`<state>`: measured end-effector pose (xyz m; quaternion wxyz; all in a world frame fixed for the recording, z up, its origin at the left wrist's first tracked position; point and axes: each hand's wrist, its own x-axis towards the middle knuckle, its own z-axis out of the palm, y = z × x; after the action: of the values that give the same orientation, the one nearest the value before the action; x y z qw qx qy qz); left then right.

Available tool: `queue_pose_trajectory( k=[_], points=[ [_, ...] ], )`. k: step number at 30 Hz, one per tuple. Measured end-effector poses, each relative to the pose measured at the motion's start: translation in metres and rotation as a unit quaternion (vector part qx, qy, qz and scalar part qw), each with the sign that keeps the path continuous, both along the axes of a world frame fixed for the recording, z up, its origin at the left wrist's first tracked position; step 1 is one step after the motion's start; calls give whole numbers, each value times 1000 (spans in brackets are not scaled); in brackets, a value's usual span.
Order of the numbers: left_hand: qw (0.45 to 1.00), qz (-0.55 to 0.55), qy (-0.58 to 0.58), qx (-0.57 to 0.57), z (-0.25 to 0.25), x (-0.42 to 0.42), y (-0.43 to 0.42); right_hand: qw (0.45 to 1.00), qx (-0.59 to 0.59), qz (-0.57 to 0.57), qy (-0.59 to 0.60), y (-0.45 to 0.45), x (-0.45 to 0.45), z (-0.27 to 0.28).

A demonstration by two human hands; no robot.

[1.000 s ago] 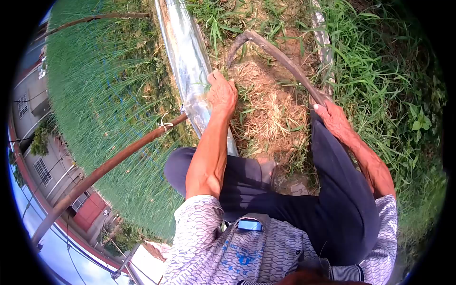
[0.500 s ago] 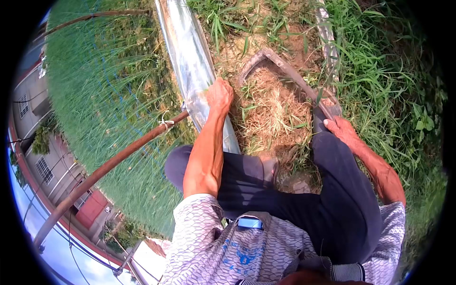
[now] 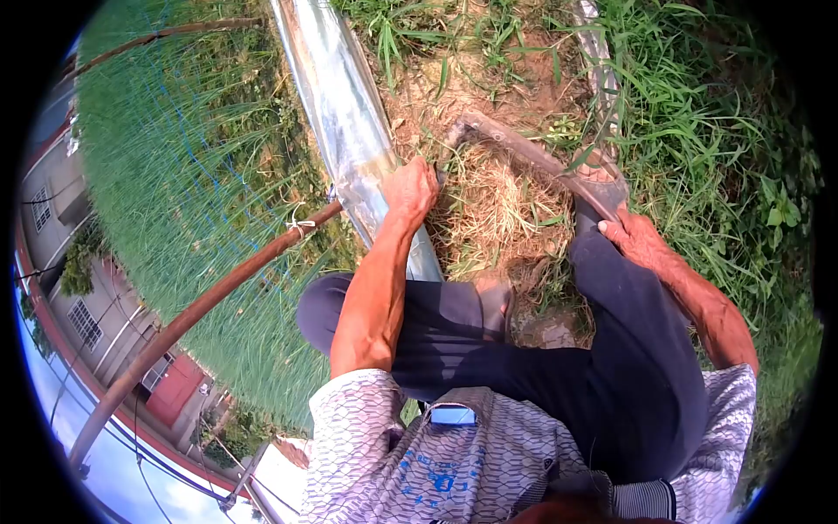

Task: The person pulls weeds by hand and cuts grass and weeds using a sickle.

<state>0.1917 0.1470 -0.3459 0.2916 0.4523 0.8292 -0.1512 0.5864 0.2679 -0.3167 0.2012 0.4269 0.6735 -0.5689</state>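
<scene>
In the head view, a hooked sickle point(image 3: 524, 155) is held in the right hand point(image 3: 635, 237), the fingers wrapped round the butt of its handle near the knee of the dark trousers point(image 3: 642, 367). Its bent end is directed toward the left hand point(image 3: 412, 188), beside a heap of dry grass point(image 3: 506, 205) on bare soil; whether that end is in contact with the ground or the hand cannot be told. The left hand is curled into a fist at the edge of the shiny plastic sheeting point(image 3: 349, 96); whether anything is gripped inside it cannot be told.

For clean work, the handle is best gripped firmly and strokes are best made short and low, close to the soil. The left knuckles should be held outside the path of the hooked end, and the sheeting should be spared, as it could easily be torn.

Blue lettering and an emblem point(image 3: 443, 483) are printed on the patterned shirt point(image 3: 353, 419), but no word can be read. On the blue item point(image 3: 454, 417) at the pocket, no brand can be made out
</scene>
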Motion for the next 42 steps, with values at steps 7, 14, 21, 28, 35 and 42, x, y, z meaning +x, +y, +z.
queue_pose_trajectory(
  k=[7, 14, 21, 28, 35, 42],
  points=[
    [986, -82, -126, -67, 0, 39, -18, 993, 73, -72, 57, 6, -69, -9],
    [996, 50, 52, 58, 5, -2, -13, 994, -72, 60, -57, 3, 10, 8],
    [997, -21, 31, 63, 5, -11, -16, 949, -115, -292, -27, -1, 5, 11],
    [1000, -17, -7, 13, -8, -12, -6, 964, 6, -267, -18, 14, -19, 5],
    [946, 35, -319, 39, 37, 64, 29, 975, -26, -190, -115, -46, 43, 15],
    [981, -1, -120, 150, -5, 38, 89, 923, 24, -368, -108, 11, -13, 11]
  ],
)
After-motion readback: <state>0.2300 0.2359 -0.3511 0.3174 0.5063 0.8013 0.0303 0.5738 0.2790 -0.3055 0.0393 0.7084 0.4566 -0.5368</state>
